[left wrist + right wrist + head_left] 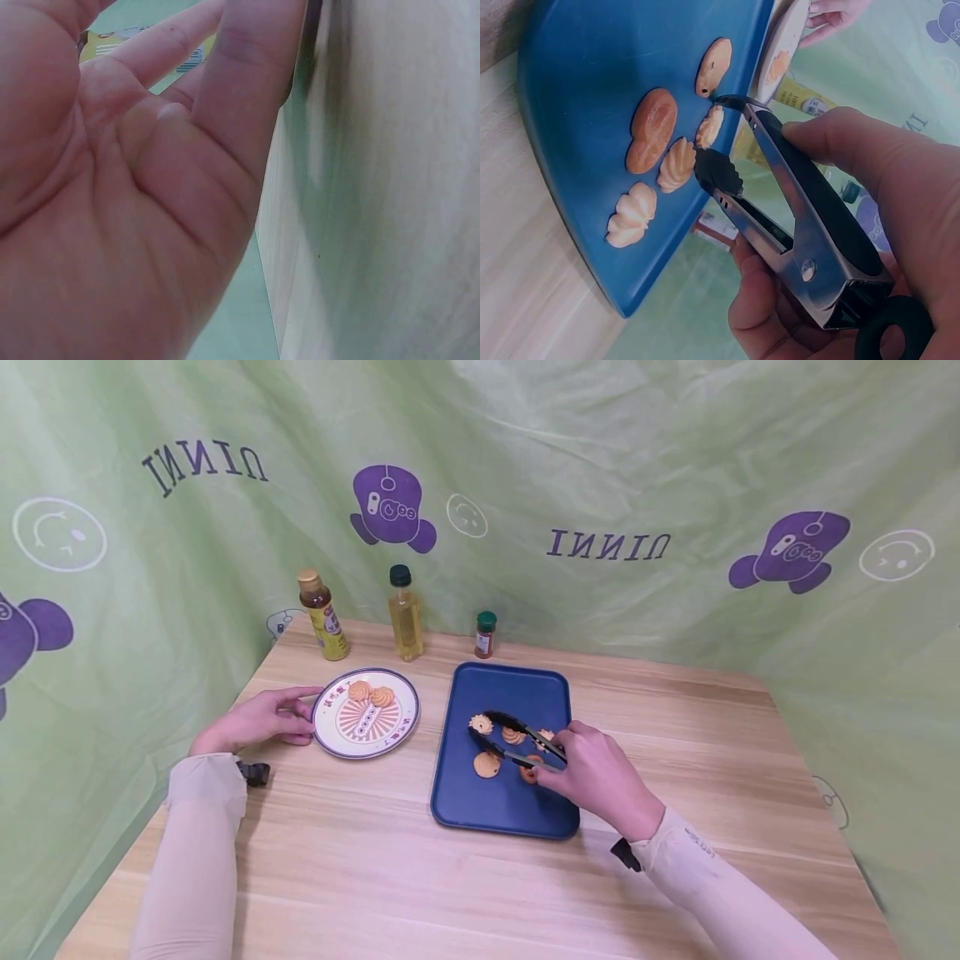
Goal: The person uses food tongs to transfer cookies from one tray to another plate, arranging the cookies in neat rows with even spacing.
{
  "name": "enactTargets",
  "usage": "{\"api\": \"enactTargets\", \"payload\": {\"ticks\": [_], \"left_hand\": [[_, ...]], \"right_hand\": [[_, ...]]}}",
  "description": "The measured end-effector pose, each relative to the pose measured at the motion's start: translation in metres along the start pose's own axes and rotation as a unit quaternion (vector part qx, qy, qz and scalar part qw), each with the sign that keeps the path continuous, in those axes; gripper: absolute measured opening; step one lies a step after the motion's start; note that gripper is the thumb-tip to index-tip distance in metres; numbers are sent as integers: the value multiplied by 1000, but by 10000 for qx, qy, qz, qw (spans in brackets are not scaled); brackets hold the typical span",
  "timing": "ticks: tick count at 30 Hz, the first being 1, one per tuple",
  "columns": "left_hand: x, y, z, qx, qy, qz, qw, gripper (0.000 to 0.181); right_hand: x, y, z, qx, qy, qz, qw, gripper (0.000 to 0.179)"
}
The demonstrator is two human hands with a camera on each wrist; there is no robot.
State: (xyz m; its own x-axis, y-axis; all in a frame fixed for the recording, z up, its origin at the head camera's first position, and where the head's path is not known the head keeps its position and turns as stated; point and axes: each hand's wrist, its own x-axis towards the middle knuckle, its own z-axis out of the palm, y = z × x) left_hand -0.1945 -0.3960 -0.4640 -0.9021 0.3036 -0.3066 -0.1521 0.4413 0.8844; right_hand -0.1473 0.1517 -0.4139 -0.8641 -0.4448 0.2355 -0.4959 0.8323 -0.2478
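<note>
My left hand (262, 720) holds the left rim of a round white plate (405, 727) with a blue edge and a red pattern. Two swirled cookies (382, 697) lie near the plate's far side. In my right hand (603, 772) is a pair of metal tongs (806, 202) with black tips. The tongs' arms are spread, their tips on either side of a small pale cookie (710, 126) on the blue tray (468, 802). Around it on the tray lie a flat round cookie (486, 765), a swirled cookie (677, 165), a brown ring-shaped cookie (651, 131) and a pale ridged cookie (632, 215).
Behind the plate stand a yellow-labelled bottle (326, 622) and an oil bottle (407, 622) with a dark cap. A small green-capped spice jar (485, 635) is behind the tray. A green printed curtain (600, 460) surrounds the wooden table (337, 860).
</note>
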Motion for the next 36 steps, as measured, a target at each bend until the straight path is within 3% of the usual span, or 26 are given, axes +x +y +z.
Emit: {"api": "enactTargets", "payload": {"ticks": [17, 27, 36], "left_hand": [[-1, 1, 1, 17, 38, 4, 10000, 85], [-5, 2, -1, 40, 80, 21, 10000, 85], [-3, 1, 0, 62, 36, -28, 10000, 86]], "right_hand": [[11, -2, -3, 203, -129, 119, 9996, 33], [39, -8, -2, 393, -272, 159, 9987, 35], [62, -29, 2, 534, -303, 24, 9981, 37]]}}
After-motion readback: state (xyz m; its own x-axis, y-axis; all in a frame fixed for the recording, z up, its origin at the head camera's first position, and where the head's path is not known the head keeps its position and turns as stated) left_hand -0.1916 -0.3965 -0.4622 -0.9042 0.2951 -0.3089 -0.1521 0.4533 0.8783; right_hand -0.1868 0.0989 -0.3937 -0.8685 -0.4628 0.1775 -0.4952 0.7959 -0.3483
